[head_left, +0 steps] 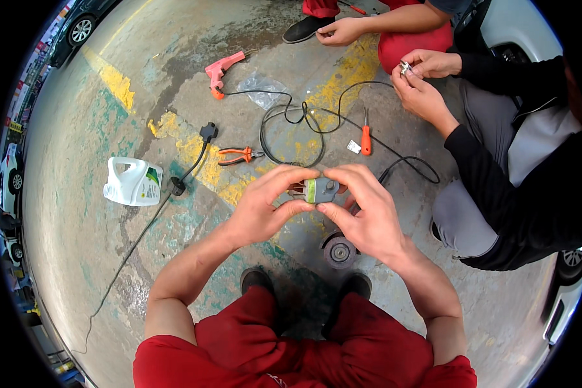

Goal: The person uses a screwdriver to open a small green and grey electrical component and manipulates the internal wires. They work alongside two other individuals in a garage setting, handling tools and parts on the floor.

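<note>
Between both hands, above the floor, is a grey electrical plug (322, 191) with a yellow-green band and metal pins toward its left end. My left hand (260, 202) pinches the pin side with thumb and forefinger. My right hand (374, 213) grips the other end the same way, and its fingers hide part of the plug. Below my right hand an angle grinder (339, 251) lies on the floor, its disc showing and its body mostly covered by the hand. A coiled black cable (262, 134) lies just beyond my hands.
Pliers (239, 155), a screwdriver (366, 139), a pink pistol-shaped tool (222, 70) and a plastic bag (264, 90) lie ahead. A white jug (134, 183) and an extension-cord socket (208, 132) are left. One co-worker (498, 200) handles a small metallic part (405, 66); another's hand (340, 31) is beyond.
</note>
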`<state>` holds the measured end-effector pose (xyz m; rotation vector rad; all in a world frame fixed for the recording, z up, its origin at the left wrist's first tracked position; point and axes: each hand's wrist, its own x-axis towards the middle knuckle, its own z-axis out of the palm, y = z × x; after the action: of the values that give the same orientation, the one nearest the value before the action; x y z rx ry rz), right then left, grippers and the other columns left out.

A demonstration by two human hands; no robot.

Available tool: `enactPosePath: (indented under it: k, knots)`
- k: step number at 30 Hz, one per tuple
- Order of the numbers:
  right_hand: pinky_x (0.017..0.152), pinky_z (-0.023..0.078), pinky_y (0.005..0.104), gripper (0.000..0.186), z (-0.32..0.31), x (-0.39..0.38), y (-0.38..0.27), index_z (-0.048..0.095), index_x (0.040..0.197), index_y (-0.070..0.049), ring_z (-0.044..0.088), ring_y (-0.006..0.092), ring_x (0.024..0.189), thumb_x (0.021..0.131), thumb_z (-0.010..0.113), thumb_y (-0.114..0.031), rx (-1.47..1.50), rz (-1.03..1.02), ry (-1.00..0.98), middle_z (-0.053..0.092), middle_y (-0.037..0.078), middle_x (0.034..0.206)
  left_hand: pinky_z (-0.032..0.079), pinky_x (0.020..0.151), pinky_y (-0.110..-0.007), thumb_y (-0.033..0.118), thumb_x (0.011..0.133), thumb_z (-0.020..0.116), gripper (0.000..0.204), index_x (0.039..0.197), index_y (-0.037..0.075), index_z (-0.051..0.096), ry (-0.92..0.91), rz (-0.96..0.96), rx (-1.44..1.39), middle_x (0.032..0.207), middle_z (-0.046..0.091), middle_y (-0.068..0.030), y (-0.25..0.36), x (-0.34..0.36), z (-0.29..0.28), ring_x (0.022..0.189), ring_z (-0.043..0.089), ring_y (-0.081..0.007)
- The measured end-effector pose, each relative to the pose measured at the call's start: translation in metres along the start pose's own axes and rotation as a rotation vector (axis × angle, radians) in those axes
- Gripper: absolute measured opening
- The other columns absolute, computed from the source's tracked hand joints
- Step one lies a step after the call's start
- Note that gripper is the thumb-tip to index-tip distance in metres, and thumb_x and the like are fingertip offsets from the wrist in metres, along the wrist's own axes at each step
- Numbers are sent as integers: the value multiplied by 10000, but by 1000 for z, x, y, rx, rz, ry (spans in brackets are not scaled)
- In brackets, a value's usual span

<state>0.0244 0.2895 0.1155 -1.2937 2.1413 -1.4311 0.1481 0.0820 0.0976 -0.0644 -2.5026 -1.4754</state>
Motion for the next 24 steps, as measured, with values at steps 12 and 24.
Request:
enactPosePath:
  k: [12, 24]
  knots:
    - [781, 625, 372, 489, 12, -7, 12, 653, 1347, -11, 753, 284, 951, 910, 837, -130, -19, 2, 29, 697, 160, 1236, 599, 928, -383, 208, 961, 806, 483, 1379, 24, 649, -1, -15, 40, 1230, 714, -153, -7, 1, 3, 1081, 732, -278]
    - [832, 608, 454, 291, 24, -15, 30, 689, 1279, -59, 730, 383, 999, 1021, 703, -193, -111, 10, -11, 710, 139, 1242, 563, 754, -273, 229, 1045, 750, 321, 1200, -12, 605, -82, -472, -290, 972, 709, -34, -41, 0, 26, 857, 666, -86]
